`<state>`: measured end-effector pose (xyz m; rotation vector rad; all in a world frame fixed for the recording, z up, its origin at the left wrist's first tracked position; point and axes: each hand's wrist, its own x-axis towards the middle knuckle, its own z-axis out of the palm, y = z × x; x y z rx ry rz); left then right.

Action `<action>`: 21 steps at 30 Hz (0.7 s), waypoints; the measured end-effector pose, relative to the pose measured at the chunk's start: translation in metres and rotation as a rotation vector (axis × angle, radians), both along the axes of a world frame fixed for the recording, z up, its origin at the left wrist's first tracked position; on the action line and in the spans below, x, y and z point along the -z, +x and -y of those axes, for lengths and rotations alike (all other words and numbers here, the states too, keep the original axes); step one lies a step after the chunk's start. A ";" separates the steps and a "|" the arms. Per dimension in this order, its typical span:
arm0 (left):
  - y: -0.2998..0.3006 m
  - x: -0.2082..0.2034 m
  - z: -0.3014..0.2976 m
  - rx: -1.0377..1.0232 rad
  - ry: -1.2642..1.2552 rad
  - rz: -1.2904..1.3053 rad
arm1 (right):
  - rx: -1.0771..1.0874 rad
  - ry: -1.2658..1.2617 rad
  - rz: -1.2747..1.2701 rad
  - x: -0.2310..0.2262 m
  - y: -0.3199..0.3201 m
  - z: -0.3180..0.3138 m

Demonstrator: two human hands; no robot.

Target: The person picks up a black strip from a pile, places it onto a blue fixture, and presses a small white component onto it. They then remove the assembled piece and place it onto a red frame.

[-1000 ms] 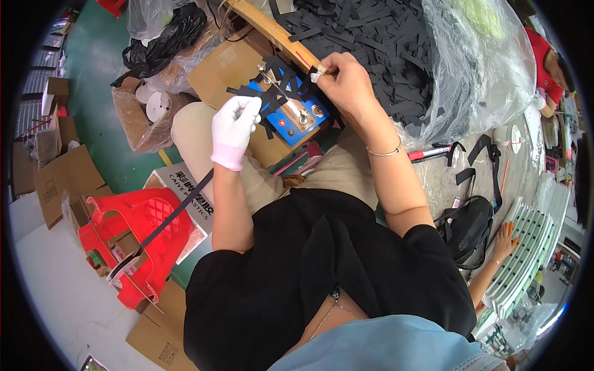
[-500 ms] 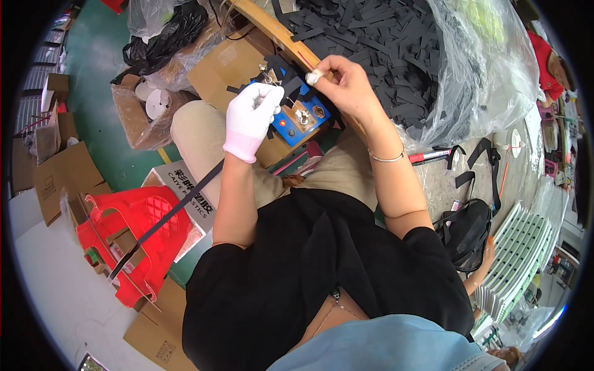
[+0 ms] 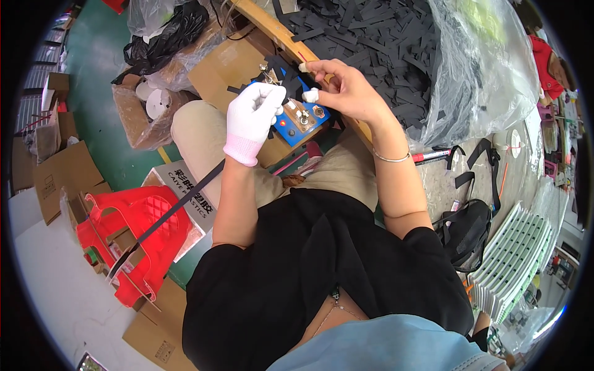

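Observation:
My left hand (image 3: 253, 111), in a white glove with a pink cuff, is closed in a pinch at the near left side of a small blue machine (image 3: 286, 128). A long black strap (image 3: 173, 209) runs up from the lower left, passes behind the left wrist and seems to come out at the pinched fingers. My right hand (image 3: 351, 93) is bare, with white wraps on the thumb and a fingertip. Its thumb and fingers are apart, just right of the machine. Metal fittings (image 3: 302, 117) and a lit red lamp show on the machine's top.
A heap of cut black strips (image 3: 383, 62) lies beyond a wooden edge (image 3: 272, 28), beside clear plastic sheeting (image 3: 479, 68). A red plastic stool (image 3: 139, 213) and an open carton with white rolls (image 3: 133, 120) are at left. At right are a black bag (image 3: 467, 235) and stacked pale green panels (image 3: 516, 253).
My right thumb and fingers have spread from a pinch, with the fingers shifted slightly left. The left hand has hardly moved. A hand at the far right has left its place by the panels.

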<state>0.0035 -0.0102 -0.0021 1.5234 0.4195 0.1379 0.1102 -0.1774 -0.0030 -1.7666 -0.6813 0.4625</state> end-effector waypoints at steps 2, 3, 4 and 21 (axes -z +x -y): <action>0.002 -0.006 0.005 0.012 -0.021 0.015 | -0.002 -0.070 0.086 -0.001 -0.002 -0.001; 0.002 -0.008 0.006 0.023 -0.044 0.030 | 0.000 -0.069 0.085 0.001 0.000 -0.001; 0.002 -0.008 0.006 0.024 -0.043 0.029 | 0.064 -0.067 0.169 0.006 0.005 0.000; -0.003 0.001 0.001 0.004 0.018 0.009 | 0.009 0.135 -0.407 -0.005 -0.001 -0.001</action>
